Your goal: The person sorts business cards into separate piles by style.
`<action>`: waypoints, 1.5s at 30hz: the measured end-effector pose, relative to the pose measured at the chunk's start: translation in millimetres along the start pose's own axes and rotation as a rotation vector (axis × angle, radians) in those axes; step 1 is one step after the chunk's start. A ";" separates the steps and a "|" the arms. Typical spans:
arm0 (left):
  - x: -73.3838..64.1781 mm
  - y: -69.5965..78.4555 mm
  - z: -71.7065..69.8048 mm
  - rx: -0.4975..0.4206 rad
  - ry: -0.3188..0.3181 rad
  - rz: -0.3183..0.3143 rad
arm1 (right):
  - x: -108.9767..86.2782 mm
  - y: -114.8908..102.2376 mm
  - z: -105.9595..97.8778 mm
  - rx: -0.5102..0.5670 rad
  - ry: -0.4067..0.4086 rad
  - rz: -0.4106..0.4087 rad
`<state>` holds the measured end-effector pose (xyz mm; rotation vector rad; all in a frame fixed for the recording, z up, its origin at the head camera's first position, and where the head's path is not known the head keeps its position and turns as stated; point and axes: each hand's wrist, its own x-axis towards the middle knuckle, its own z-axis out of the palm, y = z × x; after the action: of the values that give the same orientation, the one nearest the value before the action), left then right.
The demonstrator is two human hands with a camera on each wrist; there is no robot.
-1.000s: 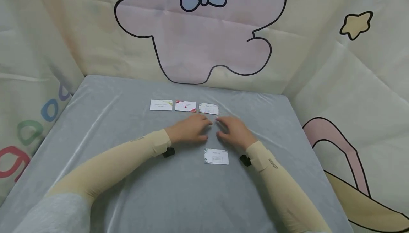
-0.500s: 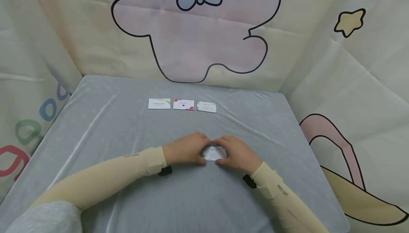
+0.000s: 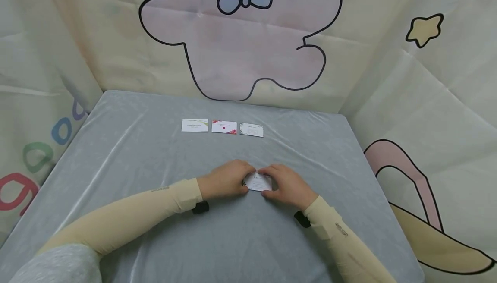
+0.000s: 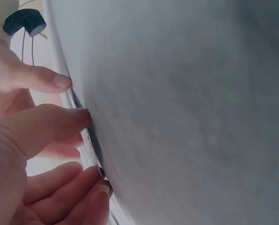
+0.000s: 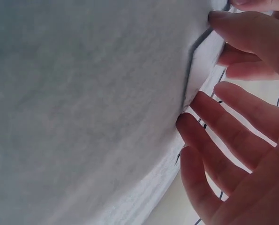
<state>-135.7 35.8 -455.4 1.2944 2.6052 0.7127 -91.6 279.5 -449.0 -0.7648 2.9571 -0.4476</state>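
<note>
A white business card (image 3: 259,182) with printed text and leafy corners is between my two hands in the head view. My left hand (image 3: 227,180) pinches its left end, thumb on the near side and fingers on the far side. At the other end, my right hand (image 3: 291,184) holds the card the same way. Seen edge-on in the left wrist view, the card (image 4: 90,147) runs between thumb and fingertips, close over the cloth. In the right wrist view, fingertips meet a corner of the card (image 5: 201,68); the right little finger hangs free.
Three more business cards lie in a row farther back: one with a green-yellow curve (image 3: 195,125), one with red flowers (image 3: 224,127), one with leafy corners (image 3: 251,130). Grey cloth (image 3: 186,240) covers the table. Printed curtains (image 3: 248,54) stand behind and at both sides.
Both hands have come back toward me from near the row to the single card and taken hold of its ends. Over the last half second that card has shifted slightly away from me.
</note>
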 end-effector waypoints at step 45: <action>120.0 -109.7 -55.9 0.222 0.009 -0.201 | 158.2 73.8 -20.2 0.094 0.038 0.295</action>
<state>-306.7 53.6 -449.2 1.0585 2.8342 0.4076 -267.0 270.2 -448.1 -0.3060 2.9873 -0.5777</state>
